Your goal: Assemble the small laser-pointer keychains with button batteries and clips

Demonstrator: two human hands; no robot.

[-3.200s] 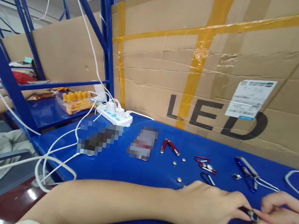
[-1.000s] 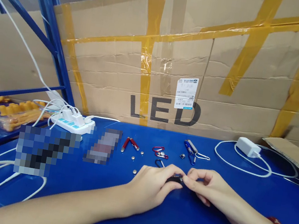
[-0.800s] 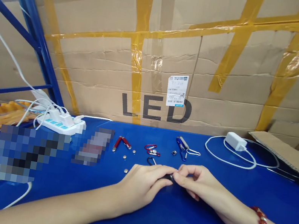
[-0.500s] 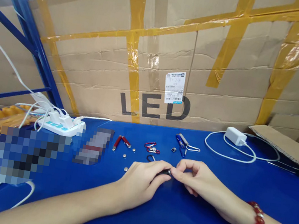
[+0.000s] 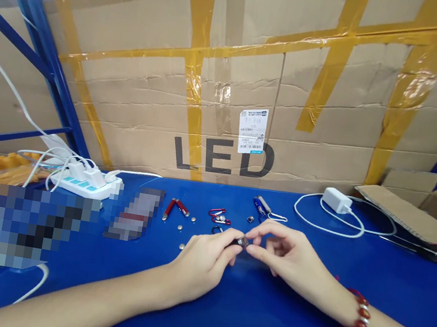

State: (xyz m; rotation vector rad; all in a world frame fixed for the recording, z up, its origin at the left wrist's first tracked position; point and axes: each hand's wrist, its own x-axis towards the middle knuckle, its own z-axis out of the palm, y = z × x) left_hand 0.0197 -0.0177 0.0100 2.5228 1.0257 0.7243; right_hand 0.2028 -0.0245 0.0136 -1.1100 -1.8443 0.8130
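My left hand point(image 5: 204, 259) is closed around a small black tube, which looks like a mini flashlight, mostly hidden by the fingers. Its silver end point(image 5: 243, 241) pokes out toward my right hand point(image 5: 287, 250). The right thumb and index finger pinch at that end; the other fingers are curled loosely. Just behind the hands lie red carabiner clips point(image 5: 218, 214), a dark clip point(image 5: 217, 230) partly covered by my left hand, and a small silver square part point(image 5: 250, 219). Farther back is a blue tube point(image 5: 260, 207) beside a silver tube point(image 5: 264, 203) with a clip.
Two red tubes point(image 5: 175, 209) and several button cells point(image 5: 180, 227) lie left of the hands. A white power strip point(image 5: 87, 185) with cables stands at the left. At the back right are a white charger point(image 5: 337, 200) and a cardboard flap point(image 5: 415, 216). A large cardboard box point(image 5: 149, 101) blocks the back.
The silver end has turned more toward view between my hands. My right fingertips have spread slightly around it, and the right wrist has shifted left. The view has moved a little.
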